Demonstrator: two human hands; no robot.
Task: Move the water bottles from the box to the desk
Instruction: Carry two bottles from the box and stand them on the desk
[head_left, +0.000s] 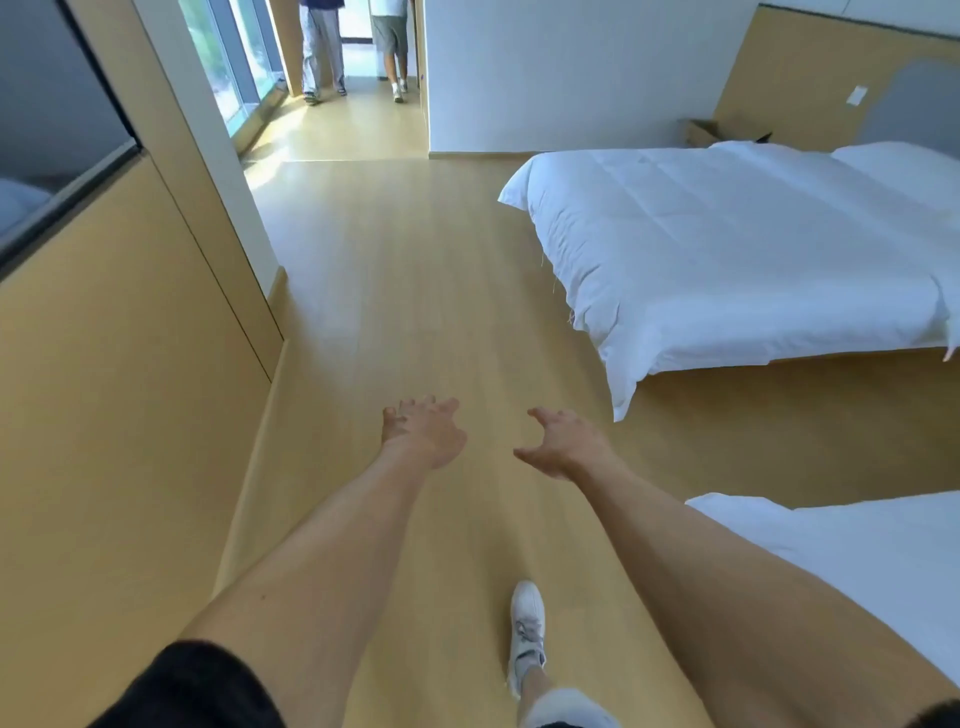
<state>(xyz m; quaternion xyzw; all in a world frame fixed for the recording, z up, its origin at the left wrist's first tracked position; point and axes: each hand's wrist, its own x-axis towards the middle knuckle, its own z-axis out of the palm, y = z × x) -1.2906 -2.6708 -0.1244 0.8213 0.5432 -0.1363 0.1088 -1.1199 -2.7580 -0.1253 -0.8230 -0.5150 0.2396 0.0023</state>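
Far left: tan wall panel (104, 415) with a dark glass pane (47, 130) above it. Further along, a window strip (228, 67) lights a hallway where two people (358, 47) stand, seen only from the waist down.

Centre: both arms stretched forward over the wooden floor (405, 291). Left hand (423, 431) has its fingers spread and loosely bent, holding nothing, touching nothing. Right hand (563, 447) just beside it, apart, with the thumb out, fingers relaxed and nothing in it. Below them a white sneaker (527, 631) is planted on the floor, with a black sleeve (197, 686) at the bottom left.

Right: a bed with white duvet (727, 249), and the corner of a second white bed (857, 561) at the lower right edge. Behind the far bed, against the wall, sits a cardboard box (709, 132) with its flaps open, well apart from both hands, across the room and to their right. Its contents are hidden, so I can't tell whether bottles are inside. No water bottles or desk visible in view. Small white wall plate (856, 95) above the box.
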